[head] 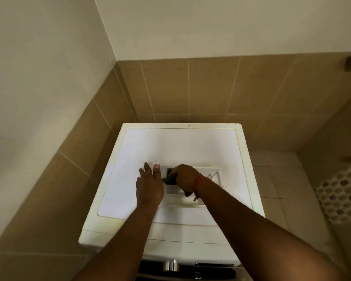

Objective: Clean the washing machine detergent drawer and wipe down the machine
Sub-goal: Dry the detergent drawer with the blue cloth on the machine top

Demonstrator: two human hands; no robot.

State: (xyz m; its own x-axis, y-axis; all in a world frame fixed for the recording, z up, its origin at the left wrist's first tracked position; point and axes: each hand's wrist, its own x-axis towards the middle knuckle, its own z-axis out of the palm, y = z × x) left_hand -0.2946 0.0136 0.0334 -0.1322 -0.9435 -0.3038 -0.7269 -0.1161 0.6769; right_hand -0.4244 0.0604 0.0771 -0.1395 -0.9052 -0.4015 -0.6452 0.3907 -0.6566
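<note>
Detergent drawer (193,185) atop washing machine (130,179), left hand (149,186) flat beside, right hand (185,177) clutching dark cloth (169,180).

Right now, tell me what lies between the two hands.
Head view: only the drawer's left edge and the dark cloth that the right hand grips; left hand steadies it.

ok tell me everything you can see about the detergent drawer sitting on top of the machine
The detergent drawer is white, apparently plastic, and lies flat on the washing machine top, toward its front right. Thin walls divide it into compartments; the back left one looks dark. The left hand rests against its left edge with fingers straight. The right hand grips a dark cloth inside that left compartment. The glare hides finer detail.
</note>
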